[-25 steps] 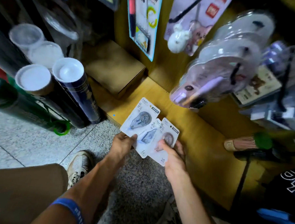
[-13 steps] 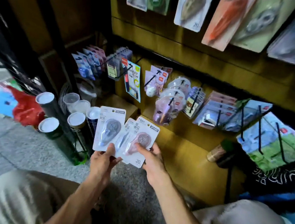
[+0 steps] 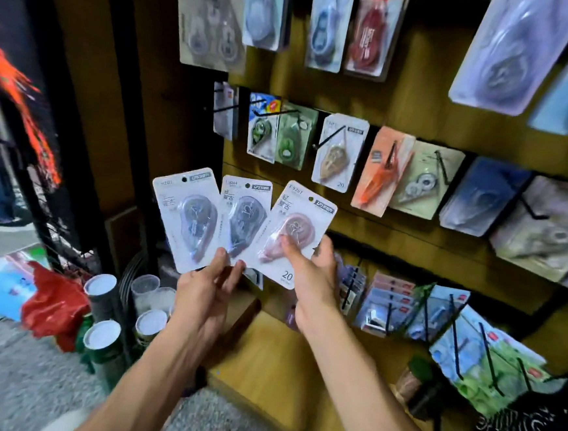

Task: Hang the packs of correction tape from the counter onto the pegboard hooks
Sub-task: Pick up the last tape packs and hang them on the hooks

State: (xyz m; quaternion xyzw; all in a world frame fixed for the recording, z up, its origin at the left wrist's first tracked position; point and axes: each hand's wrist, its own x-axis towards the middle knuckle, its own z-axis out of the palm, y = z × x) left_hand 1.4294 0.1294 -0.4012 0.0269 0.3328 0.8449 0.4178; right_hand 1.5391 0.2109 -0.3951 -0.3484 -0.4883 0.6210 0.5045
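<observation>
**Three tape packs fanned in front of the pegboard**

Head view: Three packs of correction tape are held up in a fan before the pegboard [image 3: 417, 100], clear of its hooks and above the counter [image 3: 274, 361]. The left pack [image 3: 187, 218] carries a blue-grey dispenser; its code near the top looks like "9267" but is blurred. The middle pack [image 3: 245, 219] holds a dark dispenser, its printed code too soft to read. The right pack [image 3: 294, 233] has a pink dispenser, reads "E9267" at the top and "20" at the bottom corner. Each has a dark brand tab by its hang hole, not legible.

The left hand [image 3: 204, 297] pinches the lower edges of the left and middle packs, thumb in front. The right hand [image 3: 311, 278] grips the right pack, thumb pressed on the pink blister, fingers curled behind the card.

On the board, a hung beige pack [image 3: 338, 155] also shows "20". A large top pack [image 3: 210, 15] shows partial lettering "3E".
</observation>
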